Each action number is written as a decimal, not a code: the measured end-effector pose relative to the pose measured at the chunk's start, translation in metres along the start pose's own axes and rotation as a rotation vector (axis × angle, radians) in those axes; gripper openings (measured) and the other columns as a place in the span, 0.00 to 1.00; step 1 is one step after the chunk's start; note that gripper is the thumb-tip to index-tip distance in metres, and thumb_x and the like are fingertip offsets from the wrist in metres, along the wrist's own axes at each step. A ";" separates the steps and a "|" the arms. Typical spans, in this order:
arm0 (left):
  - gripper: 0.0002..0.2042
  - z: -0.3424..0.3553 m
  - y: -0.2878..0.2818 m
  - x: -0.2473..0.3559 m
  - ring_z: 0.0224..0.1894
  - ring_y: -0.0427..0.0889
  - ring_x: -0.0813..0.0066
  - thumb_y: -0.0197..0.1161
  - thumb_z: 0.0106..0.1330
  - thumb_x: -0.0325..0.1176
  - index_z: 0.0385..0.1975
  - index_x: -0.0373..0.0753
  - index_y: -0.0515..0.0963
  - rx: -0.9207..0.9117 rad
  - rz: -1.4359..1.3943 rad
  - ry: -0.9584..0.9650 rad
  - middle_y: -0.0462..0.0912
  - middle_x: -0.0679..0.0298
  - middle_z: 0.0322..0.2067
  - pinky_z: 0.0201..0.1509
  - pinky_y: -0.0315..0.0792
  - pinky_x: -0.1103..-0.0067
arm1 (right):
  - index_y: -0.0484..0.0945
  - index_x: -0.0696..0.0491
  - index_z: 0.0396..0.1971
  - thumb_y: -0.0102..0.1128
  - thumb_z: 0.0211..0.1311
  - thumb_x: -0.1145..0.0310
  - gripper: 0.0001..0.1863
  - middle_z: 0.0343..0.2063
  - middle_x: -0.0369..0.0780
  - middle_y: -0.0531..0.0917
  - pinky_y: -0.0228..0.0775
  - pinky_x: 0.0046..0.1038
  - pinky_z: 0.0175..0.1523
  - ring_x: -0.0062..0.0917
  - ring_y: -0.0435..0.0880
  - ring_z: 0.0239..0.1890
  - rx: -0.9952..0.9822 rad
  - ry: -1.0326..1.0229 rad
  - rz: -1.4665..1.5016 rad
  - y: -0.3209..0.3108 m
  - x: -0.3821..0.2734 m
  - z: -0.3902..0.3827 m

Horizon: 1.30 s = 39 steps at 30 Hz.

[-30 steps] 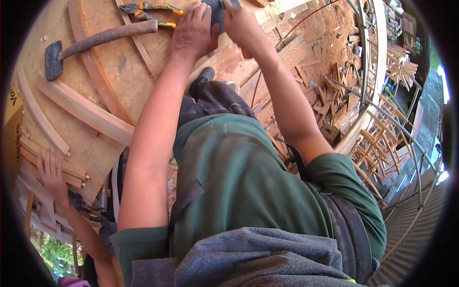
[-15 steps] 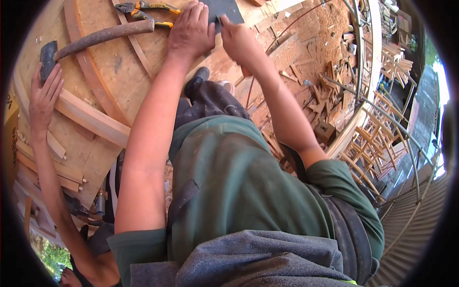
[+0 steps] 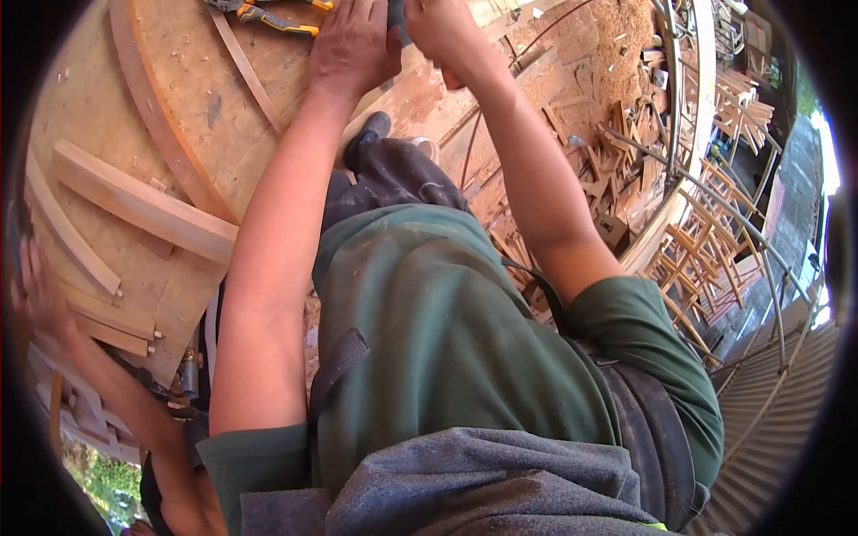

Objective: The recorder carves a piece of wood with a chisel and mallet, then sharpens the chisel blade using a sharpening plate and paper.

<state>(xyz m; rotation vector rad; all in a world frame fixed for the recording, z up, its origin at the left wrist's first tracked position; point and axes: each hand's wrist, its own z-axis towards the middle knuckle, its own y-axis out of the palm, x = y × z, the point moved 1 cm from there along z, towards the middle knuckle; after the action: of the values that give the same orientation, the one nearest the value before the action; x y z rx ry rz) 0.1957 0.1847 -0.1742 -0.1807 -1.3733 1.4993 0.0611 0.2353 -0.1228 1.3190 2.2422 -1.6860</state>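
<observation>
My left hand [image 3: 356,49] lies flat at the top edge, fingers outstretched and cut off by the frame, on the bench beside a dark grey sheet [image 3: 396,16]. Its thumb reaches toward the sheet. Just across the sheet, my right hand [image 3: 440,31] is closed in a fist. Whatever it grips is hidden by the fingers and the frame edge. Left of my left hand lie pliers [image 3: 279,21] with yellow and black handles, partly out of view.
A co-worker's blurred hand [image 3: 40,290] is at the far left, beside a dark shape. Curved wooden pieces [image 3: 143,201] lie on the plywood surface [image 3: 201,98]. Wood offcuts [image 3: 617,165] and sawdust cover the ground at right, near wooden frames [image 3: 702,237] and a metal railing [image 3: 769,286].
The co-worker's hand has moved left and down, and the hammer has left the plywood. My hands and the pliers now sit higher in view; less of the dark sheet shows.
</observation>
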 end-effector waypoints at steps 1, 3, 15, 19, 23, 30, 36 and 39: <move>0.26 0.002 0.004 0.005 0.66 0.73 0.55 0.65 0.62 0.39 0.57 0.31 0.75 -0.005 -0.015 0.020 0.78 0.52 0.58 0.71 0.67 0.65 | 0.81 0.54 0.47 0.48 0.72 0.71 0.12 0.34 0.52 0.86 0.82 0.46 0.39 0.44 0.89 0.37 0.059 -0.123 -0.022 0.008 0.028 0.028; 0.26 -0.011 -0.003 -0.011 0.67 0.72 0.55 0.64 0.63 0.40 0.58 0.31 0.75 -0.014 0.028 -0.040 0.77 0.51 0.58 0.72 0.67 0.66 | 0.79 0.60 0.49 0.46 0.72 0.67 0.16 0.27 0.59 0.85 0.82 0.50 0.32 0.52 0.86 0.24 -0.146 0.164 0.028 -0.011 -0.037 -0.010; 0.25 -0.005 -0.002 -0.002 0.68 0.72 0.56 0.63 0.63 0.38 0.58 0.31 0.76 -0.005 -0.001 -0.031 0.78 0.53 0.56 0.73 0.66 0.66 | 0.81 0.53 0.58 0.48 0.75 0.60 0.21 0.20 0.56 0.82 0.79 0.40 0.26 0.46 0.84 0.18 0.231 -0.149 -0.154 0.025 0.012 -0.038; 0.25 -0.006 0.001 -0.007 0.67 0.72 0.56 0.63 0.63 0.38 0.58 0.30 0.75 0.002 -0.002 -0.012 0.78 0.53 0.57 0.73 0.66 0.66 | 0.80 0.53 0.59 0.49 0.74 0.60 0.21 0.19 0.53 0.83 0.79 0.39 0.25 0.43 0.84 0.17 0.104 -0.039 -0.063 0.011 -0.002 -0.024; 0.25 -0.007 -0.003 -0.007 0.67 0.72 0.56 0.63 0.64 0.39 0.57 0.30 0.75 -0.005 -0.040 -0.036 0.77 0.51 0.58 0.73 0.66 0.67 | 0.78 0.59 0.48 0.49 0.72 0.63 0.16 0.29 0.61 0.84 0.81 0.47 0.33 0.55 0.87 0.29 -0.023 0.103 -0.033 -0.004 -0.028 -0.018; 0.24 -0.004 -0.003 -0.009 0.65 0.73 0.46 0.60 0.62 0.34 0.57 0.27 0.73 0.029 -0.178 -0.093 0.77 0.43 0.57 0.72 0.65 0.60 | 0.77 0.60 0.44 0.48 0.73 0.62 0.16 0.25 0.58 0.84 0.80 0.46 0.28 0.51 0.86 0.22 -0.108 0.302 0.006 -0.024 -0.055 -0.020; 0.26 -0.003 0.005 -0.006 0.69 0.71 0.56 0.62 0.64 0.40 0.58 0.31 0.74 -0.049 -0.020 -0.041 0.77 0.52 0.60 0.75 0.64 0.67 | 0.78 0.51 0.63 0.49 0.74 0.59 0.23 0.38 0.62 0.85 0.79 0.46 0.53 0.54 0.88 0.44 0.225 -0.168 -0.159 0.027 0.021 -0.043; 0.25 -0.005 0.000 -0.008 0.68 0.72 0.56 0.62 0.64 0.39 0.58 0.31 0.74 -0.023 -0.018 -0.022 0.77 0.51 0.60 0.73 0.65 0.66 | 0.81 0.61 0.48 0.47 0.72 0.63 0.19 0.30 0.65 0.83 0.82 0.47 0.38 0.58 0.86 0.31 -0.022 0.157 0.026 -0.008 -0.027 -0.015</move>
<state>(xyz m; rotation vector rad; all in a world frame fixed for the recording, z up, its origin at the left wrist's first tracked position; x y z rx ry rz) 0.2028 0.1823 -0.1797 -0.1667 -1.4063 1.4746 0.0796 0.2314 -0.0978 1.5183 2.3059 -1.5976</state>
